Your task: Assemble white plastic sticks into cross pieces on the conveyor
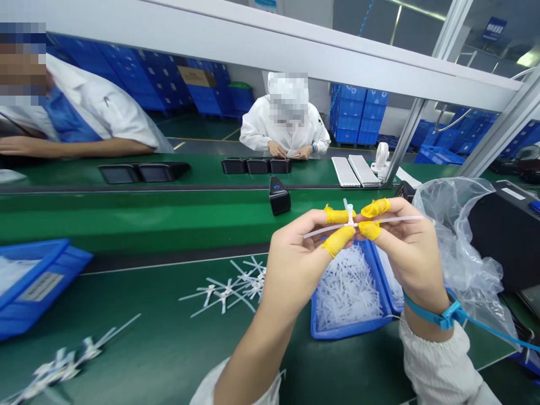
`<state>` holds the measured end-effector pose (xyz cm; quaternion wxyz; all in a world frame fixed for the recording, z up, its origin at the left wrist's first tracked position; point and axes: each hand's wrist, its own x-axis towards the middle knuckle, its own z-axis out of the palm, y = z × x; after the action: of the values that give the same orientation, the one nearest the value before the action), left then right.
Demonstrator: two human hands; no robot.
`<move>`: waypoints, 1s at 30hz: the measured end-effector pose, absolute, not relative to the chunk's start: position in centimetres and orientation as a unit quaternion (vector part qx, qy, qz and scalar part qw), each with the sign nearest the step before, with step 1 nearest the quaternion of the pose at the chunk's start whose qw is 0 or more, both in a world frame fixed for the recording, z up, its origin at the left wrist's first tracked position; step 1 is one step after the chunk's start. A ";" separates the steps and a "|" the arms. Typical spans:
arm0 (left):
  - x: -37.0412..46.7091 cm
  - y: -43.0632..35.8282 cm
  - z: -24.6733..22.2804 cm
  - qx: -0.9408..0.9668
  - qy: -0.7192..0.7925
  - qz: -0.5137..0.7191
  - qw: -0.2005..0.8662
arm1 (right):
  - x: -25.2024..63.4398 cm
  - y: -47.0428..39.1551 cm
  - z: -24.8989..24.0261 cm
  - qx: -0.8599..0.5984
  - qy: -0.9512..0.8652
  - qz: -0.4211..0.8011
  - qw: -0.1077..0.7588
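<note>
Both my hands are raised over the green table, with yellow covers on thumbs and forefingers. My left hand (301, 247) pinches a small white T-shaped tube connector (350, 218) from its left side. A thin translucent tube runs back across that palm. Between the thumb and forefinger of my right hand (407, 242) is another translucent tube (405, 218), its inner end meeting the connector. Whether it is seated inside is too small to tell. Below my hands stands a blue bin (350, 333) full of short cut tubes (348, 292).
Connectors with tubes attached (225, 292) lie left of my hands, more (63, 365) at front left. A blue bin (37, 287) stands at left, a clear plastic bag (459, 242) at right. Black devices (279, 197) and two people are beyond. A blue wrist strap (451, 315) trails a cord.
</note>
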<state>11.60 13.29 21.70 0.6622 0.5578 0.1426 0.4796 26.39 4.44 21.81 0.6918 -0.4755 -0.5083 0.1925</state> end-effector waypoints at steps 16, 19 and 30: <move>10.9 13.7 22.0 0.580 0.166 0.462 0.650 | 25.6 4.4 22.0 -0.463 -0.534 0.149 0.692; 10.8 13.5 22.1 0.581 0.164 0.464 0.648 | 25.6 4.3 22.0 -0.468 -0.538 0.131 0.689; 11.2 12.9 21.5 0.596 0.180 0.502 0.600 | 25.9 4.4 21.5 -0.492 -0.531 0.114 0.681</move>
<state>11.20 12.94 21.47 0.6001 0.5963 0.1802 0.5018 25.86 4.41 21.47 0.6806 -0.4921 -0.5306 0.1144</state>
